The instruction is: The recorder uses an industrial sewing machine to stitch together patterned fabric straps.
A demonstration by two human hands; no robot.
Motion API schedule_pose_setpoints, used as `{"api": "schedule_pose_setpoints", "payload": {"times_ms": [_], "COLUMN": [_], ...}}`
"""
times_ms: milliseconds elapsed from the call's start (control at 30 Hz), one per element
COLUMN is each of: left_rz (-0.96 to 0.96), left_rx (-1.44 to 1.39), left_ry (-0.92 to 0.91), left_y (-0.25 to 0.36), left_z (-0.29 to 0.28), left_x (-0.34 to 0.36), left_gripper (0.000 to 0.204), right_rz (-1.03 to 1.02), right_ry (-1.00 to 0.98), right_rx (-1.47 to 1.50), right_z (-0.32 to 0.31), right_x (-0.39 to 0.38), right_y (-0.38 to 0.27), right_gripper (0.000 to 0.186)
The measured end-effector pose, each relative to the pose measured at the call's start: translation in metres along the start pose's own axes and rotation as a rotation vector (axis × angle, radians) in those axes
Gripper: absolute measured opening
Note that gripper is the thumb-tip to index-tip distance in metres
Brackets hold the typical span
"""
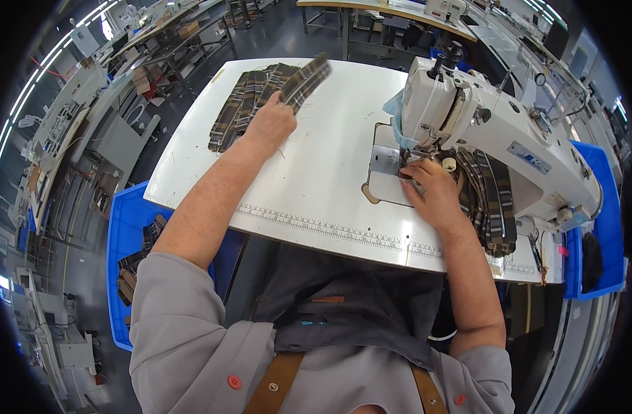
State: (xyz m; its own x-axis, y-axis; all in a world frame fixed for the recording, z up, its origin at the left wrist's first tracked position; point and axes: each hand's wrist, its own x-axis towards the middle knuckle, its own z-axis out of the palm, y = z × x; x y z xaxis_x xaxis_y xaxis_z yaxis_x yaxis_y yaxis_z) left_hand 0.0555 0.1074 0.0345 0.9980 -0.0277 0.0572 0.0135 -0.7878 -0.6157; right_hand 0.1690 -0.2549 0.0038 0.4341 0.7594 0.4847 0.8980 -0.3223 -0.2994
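My left hand [271,124] grips a plaid fabric strip [307,79] at the left of the white table [316,186], with its far end angled up over a pile of similar strips [227,114]. At the white sewing machine [509,138], my right hand [433,193] has its fingers curled at the presser foot, over the metal needle plate [385,159]. Whatever is between those fingertips is too small to make out. A bundle of plaid strips [495,214] lies beside my right wrist, partly under the machine's arm.
A blue bin [119,241] holding fabric pieces is below the table's left edge. Another blue bin [612,221] with dark cloth is at the right. Thread snips [535,252] lie near the front right edge. Other workbenches [385,10] and machines stand around.
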Motion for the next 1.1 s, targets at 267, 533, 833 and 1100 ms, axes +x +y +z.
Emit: {"api": "schedule_pose_setpoints", "payload": {"times_ms": [267, 533, 833, 1100], "left_rz": [-0.044, 0.122, 0.091, 0.064], "left_rx": [-0.816, -0.788, -0.864, -0.840], "left_ry": [0.186, 0.146, 0.122, 0.122], "left_y": [0.100, 0.130, 0.131, 0.126], "left_z": [-0.029, -0.054, -0.055, -0.060], "left_x": [-0.028, -0.024, -0.020, -0.020], "left_gripper": [0.065, 0.082, 0.079, 0.072], "right_rz": [0.005, -0.047, 0.315, 0.450], "right_ry": [0.005, 0.085, 0.263, 0.281], "right_rx": [-0.006, -0.071, -0.316, -0.514], "right_z": [-0.003, -0.002, -0.070, -0.087], "right_x": [0.004, -0.007, -0.036, -0.092], "right_y": [-0.001, -0.006, 0.001, 0.048], "right_gripper": [0.022, 0.017, 0.023, 0.050]}}
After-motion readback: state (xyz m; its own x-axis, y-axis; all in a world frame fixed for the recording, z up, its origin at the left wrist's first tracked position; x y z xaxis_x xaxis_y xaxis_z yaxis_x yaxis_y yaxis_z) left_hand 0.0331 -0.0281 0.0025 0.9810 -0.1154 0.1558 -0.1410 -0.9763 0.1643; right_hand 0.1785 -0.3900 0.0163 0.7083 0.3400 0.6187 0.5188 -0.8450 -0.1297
